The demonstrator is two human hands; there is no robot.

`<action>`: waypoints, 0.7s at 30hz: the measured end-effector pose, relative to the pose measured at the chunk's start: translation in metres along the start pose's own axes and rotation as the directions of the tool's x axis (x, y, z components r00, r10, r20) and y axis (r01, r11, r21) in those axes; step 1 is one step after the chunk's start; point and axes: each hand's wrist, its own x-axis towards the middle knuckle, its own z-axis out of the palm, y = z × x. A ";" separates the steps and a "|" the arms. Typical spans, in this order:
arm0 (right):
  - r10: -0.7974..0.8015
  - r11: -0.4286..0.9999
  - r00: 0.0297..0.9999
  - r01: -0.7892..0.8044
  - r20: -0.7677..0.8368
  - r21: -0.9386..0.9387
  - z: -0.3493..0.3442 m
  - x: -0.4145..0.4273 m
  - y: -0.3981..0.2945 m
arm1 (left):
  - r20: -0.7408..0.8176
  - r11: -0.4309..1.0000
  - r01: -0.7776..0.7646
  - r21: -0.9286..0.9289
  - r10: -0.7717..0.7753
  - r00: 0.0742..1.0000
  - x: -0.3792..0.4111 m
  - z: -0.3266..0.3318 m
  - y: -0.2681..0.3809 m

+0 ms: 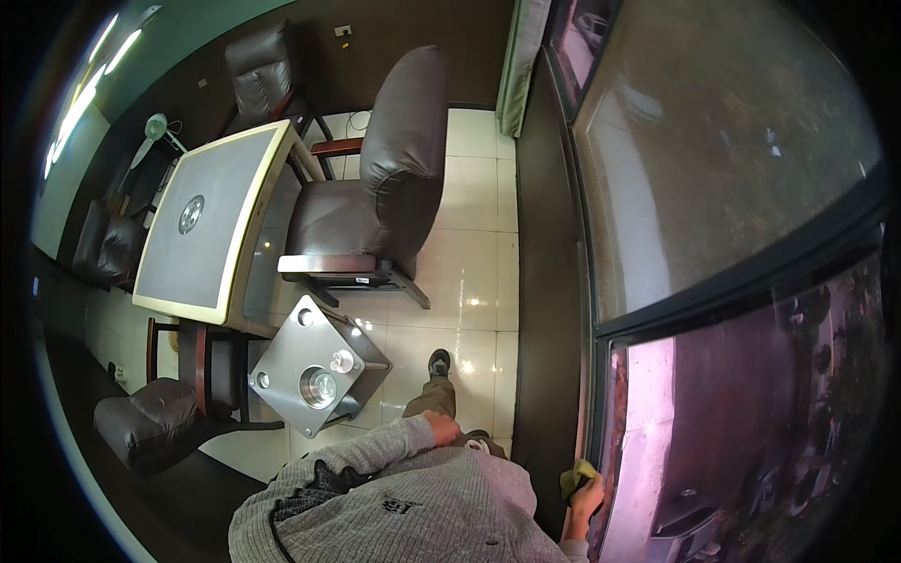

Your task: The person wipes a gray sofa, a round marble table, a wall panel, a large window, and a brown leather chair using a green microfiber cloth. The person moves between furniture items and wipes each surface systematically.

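Note:
My right hand (586, 494) grips a yellow-green cloth (578, 477) at the ledge beside the window frame (600, 394), low on the right of the head view. My left hand (442, 428) rests near my waist at the front of my grey ribbed sweater (422, 500); its fingers are partly turned from view, and whether they hold anything cannot be told. Past the window glass (732, 176), a pale ledge shows outside.
A small metal side table (281, 369) with round cut-outs stands front left. Behind it are a square mahjong table (232, 169) with a pale yellow rim and several brown leather armchairs (401, 141). A green curtain (522, 70) hangs by the far wall. One shoe (439, 362) is on the tiled floor.

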 end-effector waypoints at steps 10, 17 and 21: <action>-0.566 -0.286 0.587 -0.798 0.579 0.531 0.004 0.089 -0.256 | -0.238 0.995 0.085 -0.049 -0.094 0.967 0.002 -0.120 -0.077; -0.842 -0.322 0.440 -0.874 0.311 0.363 -0.022 0.121 -0.476 | -0.395 0.910 0.010 -0.415 -0.190 0.899 -0.035 -0.182 -0.150; -0.858 -0.192 0.370 -0.874 0.356 0.446 -0.025 0.162 -0.533 | -0.553 0.668 -0.280 -0.689 -0.235 0.800 -0.054 -0.239 -0.163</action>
